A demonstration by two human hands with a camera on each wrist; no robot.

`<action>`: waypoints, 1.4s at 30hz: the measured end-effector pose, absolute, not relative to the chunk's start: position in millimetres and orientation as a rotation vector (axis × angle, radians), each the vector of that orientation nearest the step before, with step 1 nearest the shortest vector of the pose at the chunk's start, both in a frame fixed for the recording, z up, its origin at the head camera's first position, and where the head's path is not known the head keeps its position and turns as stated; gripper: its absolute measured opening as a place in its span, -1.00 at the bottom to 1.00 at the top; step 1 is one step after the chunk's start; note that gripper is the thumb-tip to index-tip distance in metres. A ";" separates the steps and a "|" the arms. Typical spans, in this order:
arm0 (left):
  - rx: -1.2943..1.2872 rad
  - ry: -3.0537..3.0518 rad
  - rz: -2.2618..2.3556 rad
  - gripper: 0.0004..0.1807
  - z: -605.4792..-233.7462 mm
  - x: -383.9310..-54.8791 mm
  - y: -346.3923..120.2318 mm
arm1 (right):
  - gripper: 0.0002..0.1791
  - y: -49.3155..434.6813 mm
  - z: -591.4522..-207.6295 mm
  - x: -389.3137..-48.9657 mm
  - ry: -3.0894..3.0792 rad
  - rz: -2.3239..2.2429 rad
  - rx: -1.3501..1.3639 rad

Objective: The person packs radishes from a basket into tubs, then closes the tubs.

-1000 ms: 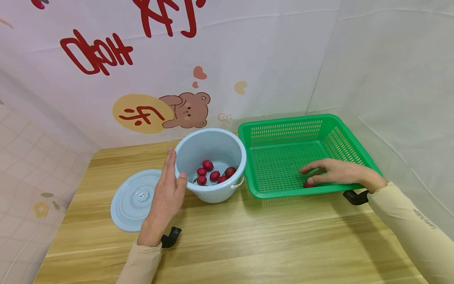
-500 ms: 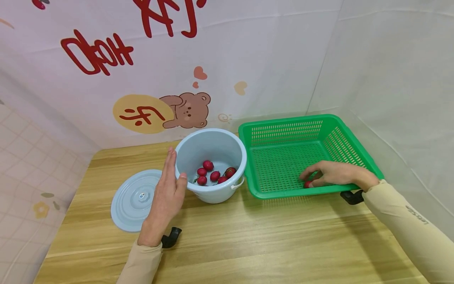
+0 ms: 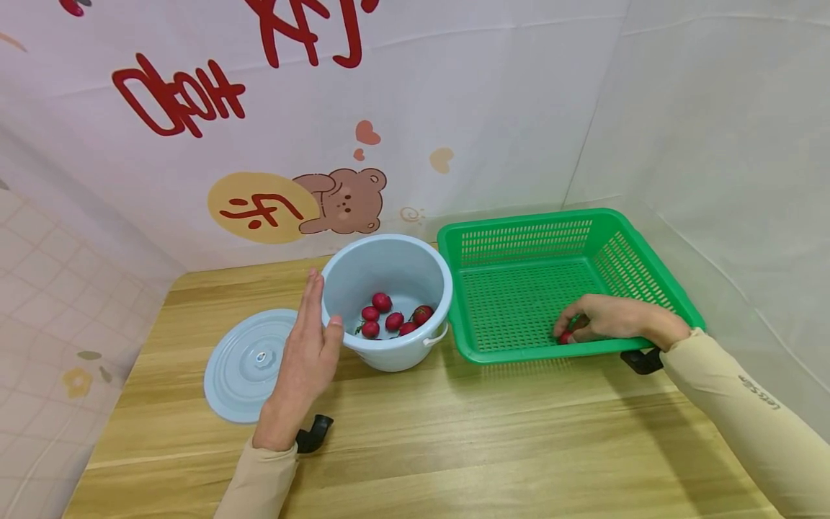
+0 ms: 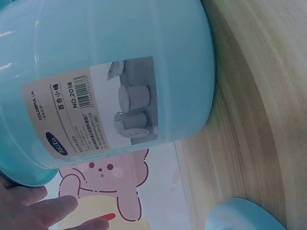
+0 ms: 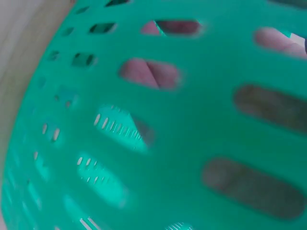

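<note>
My left hand point(image 3: 305, 353) rests against the left side of a light blue bucket point(image 3: 437, 277), fingers straight and at the rim. In the left wrist view the bucket's labelled side point(image 4: 187, 76) fills much of the frame, with fingers at the rim. Several small red tomatoes point(image 3: 382, 302) lie on the bucket's bottom. Inside a green plastic basket point(image 3: 506, 356), near its front wall, my right hand point(image 3: 606, 317) pinches one small tomato point(image 3: 565, 337), partly hidden by the fingers. The right wrist view looks through the basket's slotted wall point(image 5: 182, 124), with bits of the hand showing behind.
A round blue lid point(image 3: 243, 371) lies on the wooden table point(image 3: 454, 440), left of the bucket and partly behind my left hand. The basket stands right beside the bucket. A printed white wall covering point(image 3: 506, 108) rises behind the table and along both sides.
My right hand's fingers have closed around the tomato in the basket, and the wrist has shifted slightly left. The left hand has stayed at the bucket.
</note>
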State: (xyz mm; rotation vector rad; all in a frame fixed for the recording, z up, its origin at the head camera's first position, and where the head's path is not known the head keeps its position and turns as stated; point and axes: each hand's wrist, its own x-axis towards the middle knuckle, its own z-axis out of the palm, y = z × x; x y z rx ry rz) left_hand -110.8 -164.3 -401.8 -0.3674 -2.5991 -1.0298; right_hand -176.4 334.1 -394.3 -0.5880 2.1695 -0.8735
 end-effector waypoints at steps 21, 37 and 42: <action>-0.337 -2.620 -1.037 -0.27 -401.6 -109.9 -165.3 | -0.76 330.0 -366.4 -152.7 2.672 -0.811 -0.670; -0.363 -2.598 -1.050 -0.26 -401.3 -110.6 -164.8 | -0.67 302.8 -344.6 -130.0 2.848 -1.126 -0.808; -0.370 -2.591 -1.055 -0.26 -401.1 -110.6 -164.4 | -0.64 290.9 -341.1 -125.2 2.848 -1.220 -0.857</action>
